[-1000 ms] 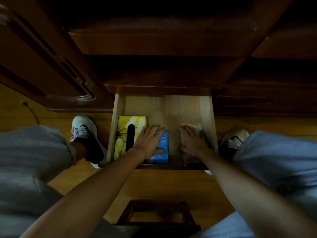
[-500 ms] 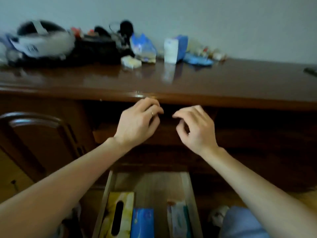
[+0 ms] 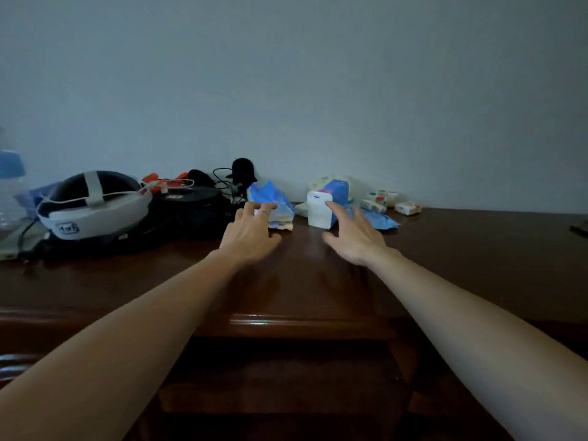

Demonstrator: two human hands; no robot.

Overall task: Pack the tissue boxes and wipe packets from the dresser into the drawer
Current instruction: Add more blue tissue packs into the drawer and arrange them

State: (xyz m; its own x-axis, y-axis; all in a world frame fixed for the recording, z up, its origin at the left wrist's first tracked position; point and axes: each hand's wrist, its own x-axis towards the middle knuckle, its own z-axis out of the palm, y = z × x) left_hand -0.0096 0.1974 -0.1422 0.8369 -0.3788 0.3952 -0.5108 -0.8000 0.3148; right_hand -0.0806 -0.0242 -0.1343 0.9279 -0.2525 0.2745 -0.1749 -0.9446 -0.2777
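Observation:
Both my hands reach over the dark wooden dresser top (image 3: 461,249) toward the wall. My left hand (image 3: 249,232) is open, fingertips just in front of a blue and white wipe packet (image 3: 273,205). My right hand (image 3: 354,235) is open, its forefinger touching or nearly touching a blue and white tissue pack (image 3: 323,206) that stands upright. A flat blue packet (image 3: 380,221) lies to the right of that pack. Small white packets (image 3: 407,207) sit farther right by the wall. The drawer is out of view below.
A white and black headset (image 3: 92,206) and a black case (image 3: 187,211) with cables fill the left back of the dresser. A water bottle (image 3: 9,189) stands at the far left. A dark object (image 3: 579,230) lies at the right edge.
The view rose from the open drawer to the dresser top. Both hands left the packets in the drawer and moved up and forward to the packs near the wall.

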